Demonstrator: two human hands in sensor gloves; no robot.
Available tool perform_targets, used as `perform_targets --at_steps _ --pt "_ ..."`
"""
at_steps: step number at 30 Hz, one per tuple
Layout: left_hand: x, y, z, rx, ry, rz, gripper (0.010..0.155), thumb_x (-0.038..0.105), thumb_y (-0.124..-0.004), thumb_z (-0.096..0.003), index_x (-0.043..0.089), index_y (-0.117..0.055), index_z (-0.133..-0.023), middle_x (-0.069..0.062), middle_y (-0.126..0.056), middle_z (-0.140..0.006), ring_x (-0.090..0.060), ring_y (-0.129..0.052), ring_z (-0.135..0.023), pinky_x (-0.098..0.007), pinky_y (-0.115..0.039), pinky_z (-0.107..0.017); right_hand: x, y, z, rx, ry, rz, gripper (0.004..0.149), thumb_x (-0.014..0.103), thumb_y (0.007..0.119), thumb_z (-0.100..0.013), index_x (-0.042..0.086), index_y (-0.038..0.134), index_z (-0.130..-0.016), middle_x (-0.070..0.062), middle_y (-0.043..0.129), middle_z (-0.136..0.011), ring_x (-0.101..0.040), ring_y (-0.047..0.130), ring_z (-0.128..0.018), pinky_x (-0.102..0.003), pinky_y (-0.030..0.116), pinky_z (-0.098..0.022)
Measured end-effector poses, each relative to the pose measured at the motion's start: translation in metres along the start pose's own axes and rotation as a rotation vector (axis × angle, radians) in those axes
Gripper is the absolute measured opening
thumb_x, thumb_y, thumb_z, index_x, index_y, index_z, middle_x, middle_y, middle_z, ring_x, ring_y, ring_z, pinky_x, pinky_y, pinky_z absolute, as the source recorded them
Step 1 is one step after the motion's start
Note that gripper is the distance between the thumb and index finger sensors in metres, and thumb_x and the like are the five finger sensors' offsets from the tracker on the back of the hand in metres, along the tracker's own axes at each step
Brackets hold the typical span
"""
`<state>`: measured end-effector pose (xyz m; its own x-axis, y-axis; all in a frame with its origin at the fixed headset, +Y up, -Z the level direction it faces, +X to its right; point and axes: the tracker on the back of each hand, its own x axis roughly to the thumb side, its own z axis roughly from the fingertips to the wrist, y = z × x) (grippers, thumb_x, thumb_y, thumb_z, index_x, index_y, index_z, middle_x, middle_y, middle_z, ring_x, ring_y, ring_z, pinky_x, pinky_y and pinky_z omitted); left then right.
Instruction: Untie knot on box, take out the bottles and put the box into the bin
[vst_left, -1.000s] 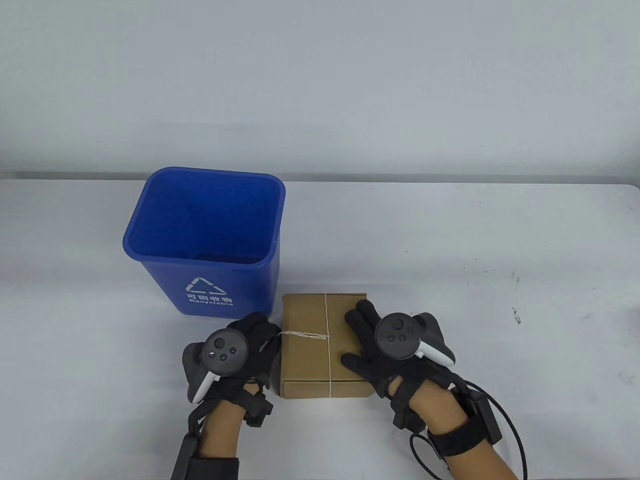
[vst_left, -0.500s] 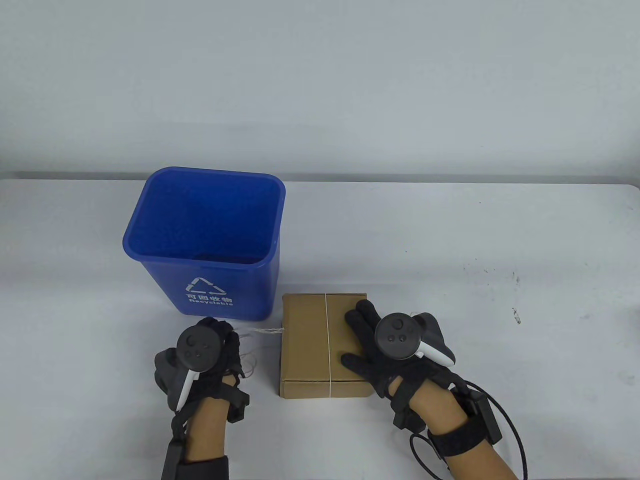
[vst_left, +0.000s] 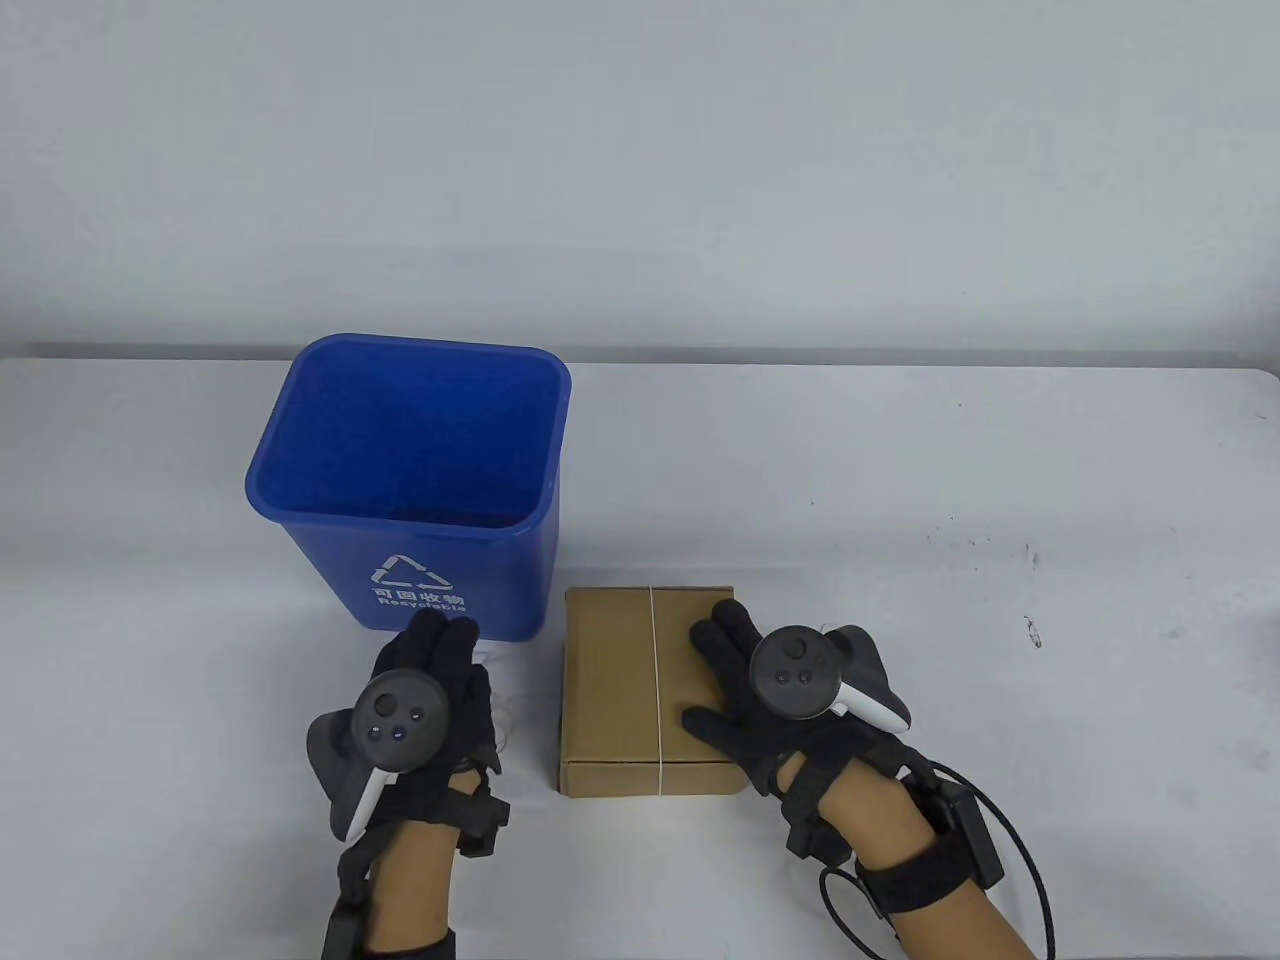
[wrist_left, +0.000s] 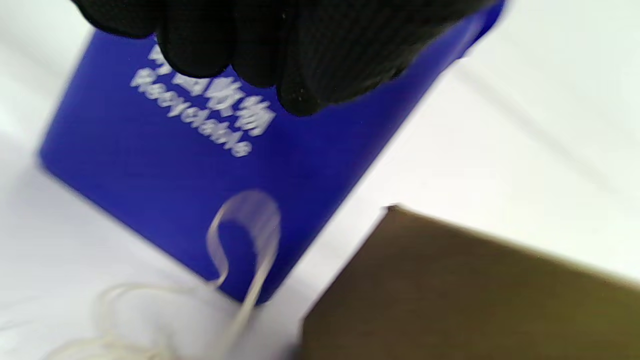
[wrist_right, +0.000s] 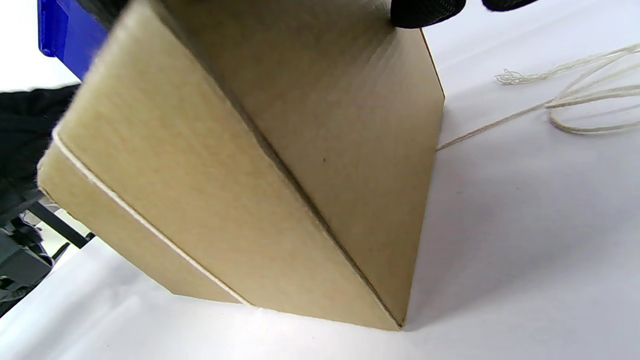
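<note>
A brown cardboard box (vst_left: 610, 690) lies closed on the table just right of the blue recycling bin (vst_left: 420, 575). One loop of white string (vst_left: 655, 690) still runs lengthwise over the lid. My right hand (vst_left: 725, 650) rests flat on the lid's right half, fingers straight. My left hand (vst_left: 440, 650) hovers left of the box with straight fingers pointing at the bin and holds nothing. Loose string (wrist_left: 245, 235) lies in curls on the table below my left fingers (wrist_left: 300, 75), and more string (wrist_right: 575, 100) trails beside the box (wrist_right: 250, 175). No bottles show.
The bin's open mouth has its rim (vst_left: 400, 522) higher than the box lid, and only a narrow gap separates bin and box (wrist_left: 450, 295). Bare white table (vst_left: 950, 600) stretches to the right and behind the box. A cable loops by my right wrist.
The crosswise string and its knot came off the lid as my left hand pulled it leftward. That hand has since let go and straightened its fingers. Right hand and box stayed still.
</note>
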<state>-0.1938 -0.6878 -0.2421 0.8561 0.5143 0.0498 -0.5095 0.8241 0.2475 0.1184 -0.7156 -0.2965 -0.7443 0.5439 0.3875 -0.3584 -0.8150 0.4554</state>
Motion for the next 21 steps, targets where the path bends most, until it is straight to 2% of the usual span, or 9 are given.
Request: perform_targets --at_steps 3,5,9,13,15,18,20,21 --pt "0.009 0.002 0.003 0.003 -0.032 -0.035 0.057 0.027 -0.079 -0.0501 0.011 -0.074 -0.104 -0.016 -0.059 -0.112 -0.052 -0.060 -0.101 -0.071 -0.050 -0.070 0.000 0.000 0.000 0.000 0.000 0.000 0.082 0.055 0.057 -0.050 0.016 0.014 -0.108 -0.010 -0.005 -0.109 -0.057 0.037 -0.099 -0.073 0.038 -0.064" --pt "0.011 0.001 0.004 -0.013 -0.083 0.003 0.058 0.031 -0.080 -0.0500 0.012 -0.075 -0.104 -0.016 -0.061 -0.112 -0.052 -0.062 -0.101 -0.071 -0.051 -0.070 0.000 0.000 0.000 0.000 0.000 0.000 0.082 0.055 0.057 -0.050 0.016 0.014 -0.108 -0.010 -0.005 -0.109 -0.057 0.036 -0.099 -0.073 0.038 -0.064" --pt "0.020 -0.008 0.004 -0.144 -0.223 0.130 0.066 0.041 -0.081 -0.0503 0.012 -0.069 -0.108 -0.016 -0.058 -0.114 -0.052 -0.058 -0.102 -0.073 -0.046 -0.071 0.000 0.000 0.000 0.000 0.000 0.000 0.082 0.055 0.057 -0.050 0.016 0.014 -0.107 -0.010 -0.005 -0.109 -0.057 0.036 -0.099 -0.073 0.038 -0.064" --pt "0.036 -0.021 0.008 -0.265 -0.331 0.093 0.078 0.054 -0.079 -0.0487 0.017 -0.058 -0.114 -0.015 -0.048 -0.118 -0.053 -0.049 -0.107 -0.074 -0.043 -0.073 0.000 0.000 0.000 0.000 0.000 0.000 0.082 0.055 0.057 -0.050 0.016 0.014 -0.108 -0.010 -0.005 -0.109 -0.057 0.037 -0.099 -0.073 0.038 -0.064" --pt "0.044 -0.030 0.010 -0.330 -0.359 0.078 0.086 0.060 -0.078 -0.0467 0.020 -0.050 -0.117 -0.014 -0.037 -0.121 -0.059 -0.041 -0.109 -0.075 -0.042 -0.073 0.000 0.000 0.000 -0.001 -0.001 0.000 0.082 0.055 0.057 -0.050 0.016 0.014 -0.108 -0.010 -0.005 -0.109 -0.057 0.036 -0.099 -0.073 0.038 -0.064" --pt "0.049 -0.049 0.012 -0.490 -0.326 -0.002 0.097 0.066 -0.079 -0.0443 0.028 -0.030 -0.119 -0.013 -0.013 -0.121 -0.066 -0.029 -0.109 -0.078 -0.037 -0.073 0.000 0.000 0.000 -0.006 -0.003 -0.001 0.081 0.055 0.057 -0.050 0.016 0.015 -0.108 -0.010 -0.004 -0.109 -0.058 0.037 -0.098 -0.073 0.038 -0.064" --pt "0.048 -0.062 0.011 -0.569 -0.292 -0.112 0.101 0.068 -0.077 -0.0441 0.033 -0.014 -0.115 -0.010 0.003 -0.117 -0.068 -0.032 -0.107 -0.078 -0.041 -0.072 0.000 0.000 0.000 -0.016 -0.003 0.000 0.080 0.055 0.058 -0.051 0.018 0.017 -0.108 -0.010 -0.003 -0.110 -0.058 0.037 -0.099 -0.072 0.038 -0.064" --pt "0.048 -0.065 0.011 -0.600 -0.285 -0.147 0.103 0.067 -0.077 -0.0453 0.034 -0.006 -0.113 -0.010 0.009 -0.114 -0.067 -0.040 -0.106 -0.076 -0.045 -0.072 0.001 0.000 0.001 -0.036 -0.009 -0.004 0.076 0.054 0.058 -0.051 0.024 0.019 -0.109 -0.011 -0.002 -0.110 -0.058 0.036 -0.098 -0.073 0.038 -0.064"
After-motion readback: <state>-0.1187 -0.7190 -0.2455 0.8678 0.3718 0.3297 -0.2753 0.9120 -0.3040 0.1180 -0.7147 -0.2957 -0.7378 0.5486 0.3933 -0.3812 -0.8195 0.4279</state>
